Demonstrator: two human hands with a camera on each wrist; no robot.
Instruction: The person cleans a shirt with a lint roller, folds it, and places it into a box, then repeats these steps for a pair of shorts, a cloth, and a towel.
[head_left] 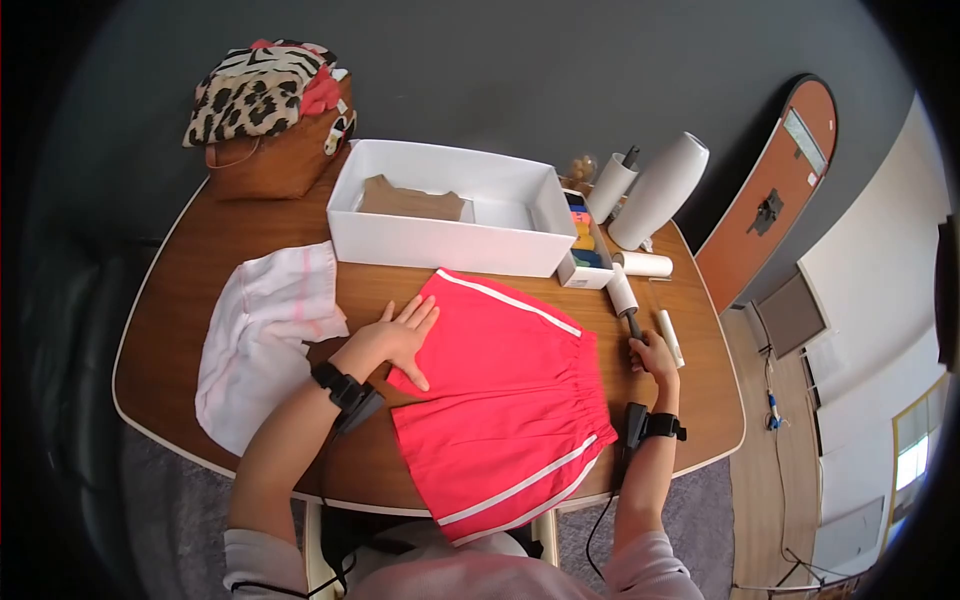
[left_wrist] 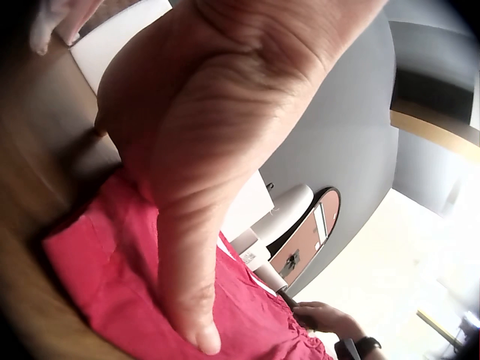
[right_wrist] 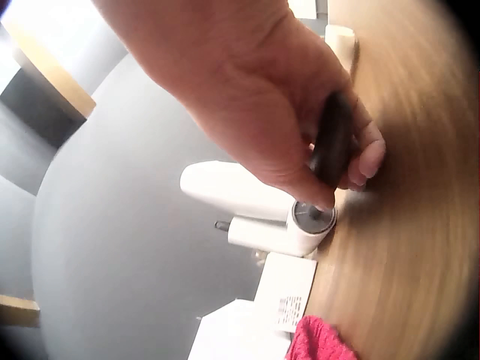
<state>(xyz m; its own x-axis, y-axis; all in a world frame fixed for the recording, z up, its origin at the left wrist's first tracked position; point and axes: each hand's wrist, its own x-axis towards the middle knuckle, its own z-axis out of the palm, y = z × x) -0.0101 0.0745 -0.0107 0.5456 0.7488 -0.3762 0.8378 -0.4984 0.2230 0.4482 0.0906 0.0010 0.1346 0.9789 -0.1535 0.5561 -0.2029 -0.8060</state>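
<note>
Pink-red shorts (head_left: pixel 500 365) with white side stripes lie spread on the wooden table, elastic waistband toward the right. On their left part, near a leg opening, rests my left hand (head_left: pixel 403 338) with fingers straight and spread; its thumb (left_wrist: pixel 187 285) presses on the cloth in the left wrist view. My right hand (head_left: pixel 655 357) grips the black handle (right_wrist: pixel 332 146) of a lint roller (head_left: pixel 621 290), right of the waistband. The roller's white sheet cylinder points away from me, beside a small box.
A pale pink-and-white folded cloth (head_left: pixel 265 330) lies left. Behind the shorts stands a white bin (head_left: pixel 450 240) with a brown garment inside. Right of it are a small box of coloured items (head_left: pixel 588 272), a white vase (head_left: pixel 660 190) and white rolls (head_left: pixel 645 264). A brown bag (head_left: pixel 270 180) holds clothes.
</note>
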